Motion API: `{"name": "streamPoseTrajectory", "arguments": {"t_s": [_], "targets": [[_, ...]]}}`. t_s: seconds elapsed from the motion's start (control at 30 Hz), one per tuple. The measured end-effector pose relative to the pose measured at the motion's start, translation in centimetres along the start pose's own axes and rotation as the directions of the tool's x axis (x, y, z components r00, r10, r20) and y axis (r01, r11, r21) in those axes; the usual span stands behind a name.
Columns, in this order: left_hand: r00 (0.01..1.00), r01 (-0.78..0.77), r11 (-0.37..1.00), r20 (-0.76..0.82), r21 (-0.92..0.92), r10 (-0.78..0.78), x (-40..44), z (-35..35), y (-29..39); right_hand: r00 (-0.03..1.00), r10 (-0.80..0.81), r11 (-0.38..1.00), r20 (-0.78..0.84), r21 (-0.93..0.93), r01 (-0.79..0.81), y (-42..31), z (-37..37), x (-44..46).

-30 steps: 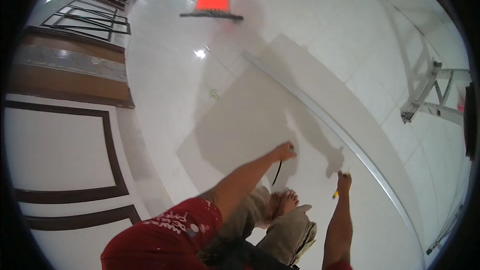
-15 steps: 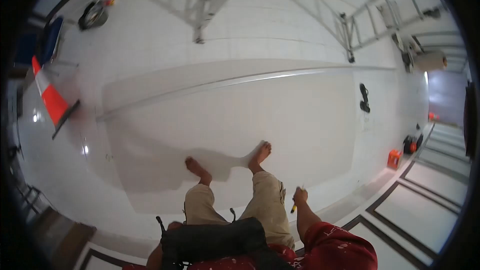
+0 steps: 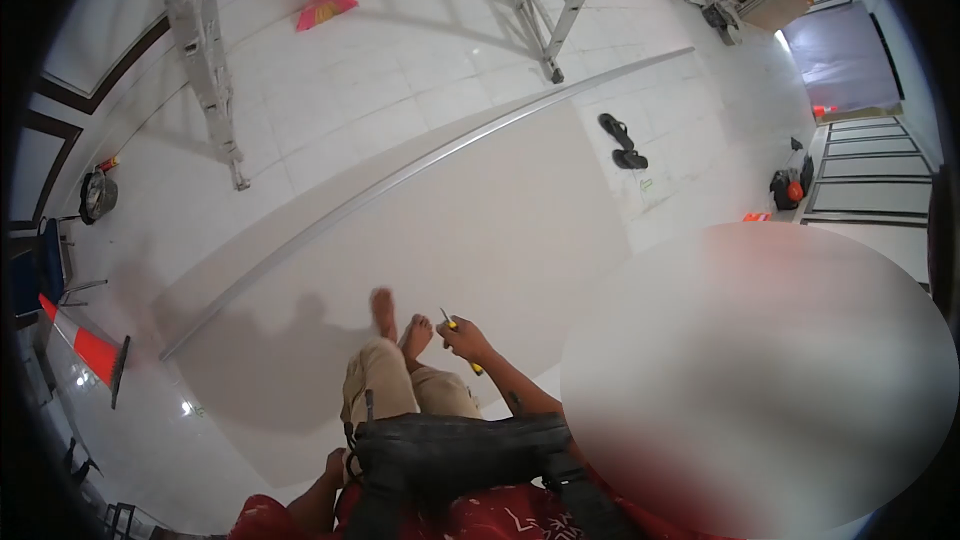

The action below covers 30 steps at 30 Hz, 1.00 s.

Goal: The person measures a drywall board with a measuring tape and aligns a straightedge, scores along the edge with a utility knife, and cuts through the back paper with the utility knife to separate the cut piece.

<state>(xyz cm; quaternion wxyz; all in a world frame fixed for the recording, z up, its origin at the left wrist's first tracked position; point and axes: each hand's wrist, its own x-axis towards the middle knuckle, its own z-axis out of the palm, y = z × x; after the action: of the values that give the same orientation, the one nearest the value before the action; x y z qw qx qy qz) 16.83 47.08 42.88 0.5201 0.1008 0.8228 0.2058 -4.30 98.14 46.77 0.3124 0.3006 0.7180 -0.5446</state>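
My right hand (image 3: 464,340) is closed around a yellow cutter knife (image 3: 476,368), with its thin metal tip pointing up past the fingers. That hand hovers above a large pale board (image 3: 460,230) on the floor, just right of my bare feet (image 3: 383,315). Low beside my left thigh is my left hand (image 3: 336,462), partly hidden by the black strap bag (image 3: 455,445) on my front; its fingers do not show clearly. A long metal strip (image 3: 400,177) lies diagonally across the board.
Stepladder legs (image 3: 548,50) stand beyond the strip, with another ladder (image 3: 205,70) at left. Black sandals (image 3: 624,142) lie right of the board. A traffic cone (image 3: 95,350) is at far left, a pink dustpan-like item (image 3: 327,8) at the back. A blurred oval covers the lower right.
My view has turned to the right, so the strip now runs diagonally. My feet have come close together, and the right hand with the cutter knife has moved in front of me.
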Motion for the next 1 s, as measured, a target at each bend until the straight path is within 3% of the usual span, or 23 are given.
{"name": "streamPoseTrajectory", "arguments": {"t_s": [0.03,0.13,0.23,0.27,0.3,0.33,0.37,0.4,0.43,0.47,0.5,0.53,0.57,0.6,0.67,0.8,0.93,0.97,1.0], "targets": [[0.999,-0.033,0.999,0.013,0.028,0.033,1.3,-1.9,3.1,1.000,0.001,0.997,-0.016,-0.075,-0.002,0.5,-3.3,0.3],[0.984,-0.027,0.997,0.175,0.070,0.014,6.4,-5.1,8.5,0.971,0.190,0.977,-0.145,-0.072,-0.202,3.8,-12.7,-0.7],[0.924,-0.142,0.958,0.380,0.248,0.039,13.1,-8.9,12.8,0.879,0.306,0.950,-0.367,0.058,-0.307,8.1,-21.0,-4.6],[0.888,-0.237,0.908,0.457,0.346,0.057,16.3,-9.3,12.6,0.920,0.010,0.964,-0.391,-0.239,-0.112,12.7,-22.6,-5.9],[0.856,-0.310,0.854,0.514,0.417,0.060,20.1,-10.1,12.6,0.806,0.404,0.904,-0.433,0.054,-0.424,17.4,-23.1,-7.0],[0.879,-0.105,0.917,0.466,0.386,-0.095,24.4,-12.1,14.7,0.770,0.504,0.846,-0.392,0.046,-0.531,20.4,-23.5,-9.1],[0.945,0.193,0.963,0.228,0.190,-0.235,27.6,-14.9,16.2,0.793,0.525,0.807,-0.308,-0.116,-0.579,23.6,-23.1,-11.8],[0.981,0.083,0.995,0.170,0.046,-0.090,31.4,-19.5,17.4,0.840,0.504,0.774,-0.200,-0.326,-0.542,26.1,-22.1,-14.1],[0.985,-0.058,0.946,0.172,0.319,0.002,36.9,-22.2,18.1,0.859,0.499,0.750,-0.112,-0.440,-0.494,27.4,-21.5,-16.2],[0.952,0.298,0.944,-0.033,-0.141,-0.306,40.1,-26.7,24.2,0.853,0.518,0.747,-0.061,-0.453,-0.486,28.2,-21.2,-17.7],[0.915,0.284,0.910,-0.198,-0.303,-0.351,43.1,-31.1,30.3,0.826,0.564,0.745,-0.021,-0.418,-0.520,27.9,-21.4,-19.0],[0.918,0.137,0.867,-0.267,-0.478,-0.292,47.6,-33.4,32.2,0.767,0.640,0.732,-0.037,-0.272,-0.624,27.2,-22.6,-19.6],[0.928,0.029,0.763,-0.267,-0.646,-0.261,49.6,-37.0,37.7,0.714,0.698,0.702,-0.046,-0.151,-0.696,26.5,-23.9,-19.8],[0.922,0.040,0.716,-0.250,-0.697,-0.296,50.9,-40.7,44.6,0.672,0.738,0.670,-0.053,-0.057,-0.740,26.2,-25.3,-19.6],[0.924,-0.079,0.687,-0.312,-0.723,-0.221,55.1,-43.6,52.2,0.658,0.751,0.659,-0.046,0.001,-0.752,25.7,-28.8,-18.1],[0.953,-0.099,0.756,-0.280,-0.647,-0.115,62.2,-44.7,63.4,0.701,0.712,0.700,-0.033,-0.045,-0.713,27.8,-39.0,-10.9],[0.959,-0.099,0.848,-0.277,-0.521,-0.058,68.3,-40.2,67.6,0.848,0.524,0.796,-0.087,-0.305,-0.523,34.8,-54.0,5.6],[0.966,0.076,0.811,-0.157,-0.580,-0.203,69.7,-38.9,69.4,0.838,0.511,0.718,-0.189,-0.443,-0.538,35.2,-58.4,12.7],[0.966,0.072,0.867,-0.182,-0.493,-0.184,70.8,-38.2,70.4,0.875,0.411,0.690,-0.255,-0.540,-0.482,40.5,-61.9,20.4]]}}
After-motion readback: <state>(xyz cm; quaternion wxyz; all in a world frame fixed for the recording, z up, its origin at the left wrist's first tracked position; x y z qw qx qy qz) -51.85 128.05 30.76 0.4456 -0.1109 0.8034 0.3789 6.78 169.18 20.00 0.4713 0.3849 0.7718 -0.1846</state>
